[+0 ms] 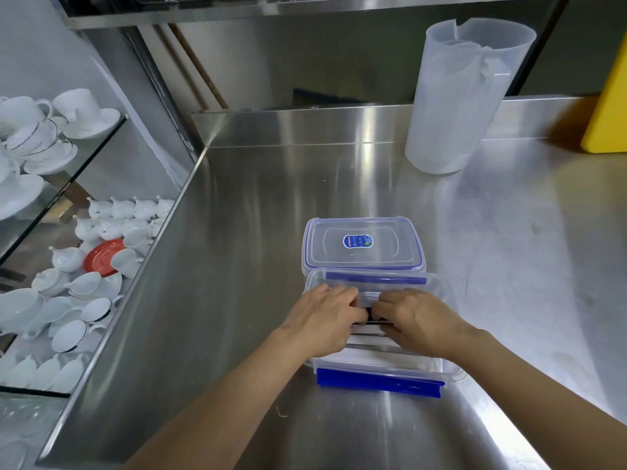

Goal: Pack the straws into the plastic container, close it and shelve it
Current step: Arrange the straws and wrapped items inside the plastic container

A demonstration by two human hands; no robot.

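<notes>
A clear plastic container (pixel 431 366) with blue clip flaps sits open on the steel counter, close to me. Wrapped straws (pixel 368 337), white with dark stripes, lie inside it. My left hand (pixel 325 317) and my right hand (pixel 419 318) are both down in the container, fingers curled on the straws, fingertips nearly touching. The container's clear lid (pixel 363 244), with a blue seal and a round blue sticker, lies flat on the counter just behind the container.
A tall translucent plastic jug (pixel 454 96) stands at the back right. A yellow board (pixel 609 106) leans at the far right edge. White cups, saucers and teapots (pixel 84 252) fill glass shelves on the left. A steel shelf (pixel 305 8) runs overhead.
</notes>
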